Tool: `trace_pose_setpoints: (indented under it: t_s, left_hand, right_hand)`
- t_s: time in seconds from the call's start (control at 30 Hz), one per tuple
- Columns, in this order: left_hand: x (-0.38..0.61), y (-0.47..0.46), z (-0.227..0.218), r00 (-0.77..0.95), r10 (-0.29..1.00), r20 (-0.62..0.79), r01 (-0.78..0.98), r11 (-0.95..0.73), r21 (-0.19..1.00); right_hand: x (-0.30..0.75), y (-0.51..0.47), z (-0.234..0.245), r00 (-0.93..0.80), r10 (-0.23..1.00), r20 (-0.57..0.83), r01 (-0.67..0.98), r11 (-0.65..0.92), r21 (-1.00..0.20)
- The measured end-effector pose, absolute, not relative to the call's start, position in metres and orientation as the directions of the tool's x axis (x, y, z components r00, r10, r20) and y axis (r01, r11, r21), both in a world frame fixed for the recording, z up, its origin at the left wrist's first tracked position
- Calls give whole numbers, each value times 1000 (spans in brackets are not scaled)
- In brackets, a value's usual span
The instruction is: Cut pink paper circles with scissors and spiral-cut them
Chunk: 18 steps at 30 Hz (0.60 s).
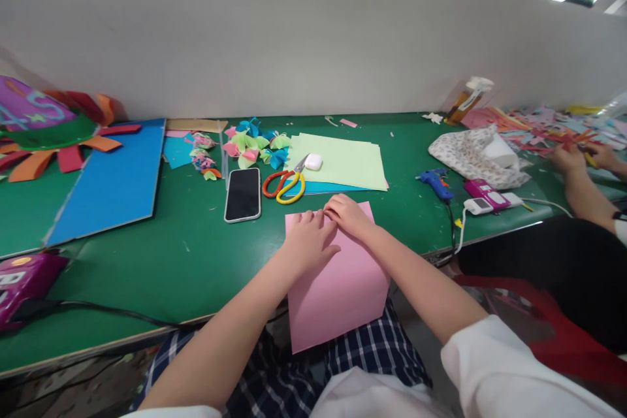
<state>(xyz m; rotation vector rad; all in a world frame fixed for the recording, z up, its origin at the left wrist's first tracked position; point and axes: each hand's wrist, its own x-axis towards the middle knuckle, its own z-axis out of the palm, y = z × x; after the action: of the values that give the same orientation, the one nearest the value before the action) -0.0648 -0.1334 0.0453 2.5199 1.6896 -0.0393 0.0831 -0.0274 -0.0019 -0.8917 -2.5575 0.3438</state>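
Observation:
A pink sheet of paper (343,294) lies partly on the green table and hangs over its front edge above my lap. My left hand (309,235) rests on the upper part of the sheet, fingers stretched toward the far edge and thumb spread out. Beside it, my right hand (347,214) has its fingers bent together at the sheet's far edge, gripping the paper; its fingertips are partly hidden. Just beyond the hands are scissors (289,186) with red and yellow handles, a small white case (313,162) and pale green sheets (353,163).
A phone (243,194) lies left of the scissors, below folded paper flowers (255,142). Blue board (117,183) and a decorated hat (44,117) stand left. Rightward are a blue glue gun (435,184), a cloth pouch (470,150) and another person's hands (571,157) among paper strips.

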Motion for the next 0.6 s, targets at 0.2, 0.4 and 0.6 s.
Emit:
trace_pose_setpoints:
  t_s: [0.2, 0.4, 0.6]
  left_hand:
    - [-68, -137, 41, 381, 920, -88, 923, -373, 98]
    - [-69, -142, 38, 374, 921, -110, 925, -361, 121]
    - [-69, -141, 38, 370, 923, -107, 925, -356, 130]
  right_hand:
    - [89, -30, -4, -694, 656, 296, 558, 751, -353]
    - [92, -33, -4, -662, 693, 285, 635, 720, -279]
    - [87, -45, 5, -682, 689, 246, 672, 723, -160]
